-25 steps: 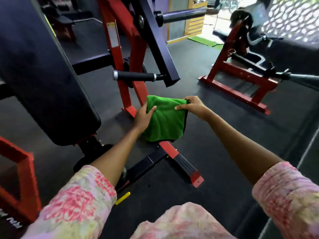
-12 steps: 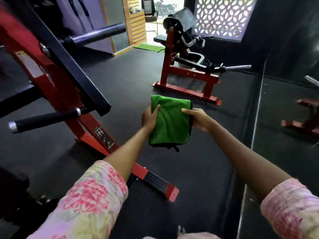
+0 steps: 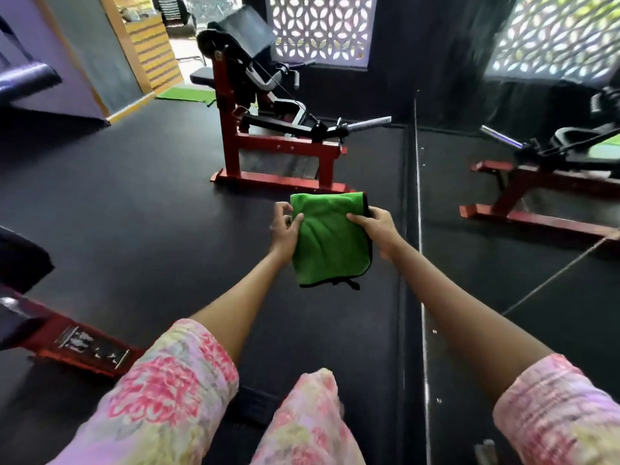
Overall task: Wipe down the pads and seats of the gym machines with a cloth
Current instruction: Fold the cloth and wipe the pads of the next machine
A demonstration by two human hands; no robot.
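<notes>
Cloth [image 3: 330, 239], green plush microfibre folded to a soft rectangle with black edging, hangs in mid-air between our hands. Our left hand [image 3: 284, 226] pinches its left edge, thumb in front; our right hand [image 3: 379, 224] pinches the right corner, fingers hidden behind. Beyond stands a red steel gym machine [image 3: 268, 142], its pads dark and indistinct.
</notes>
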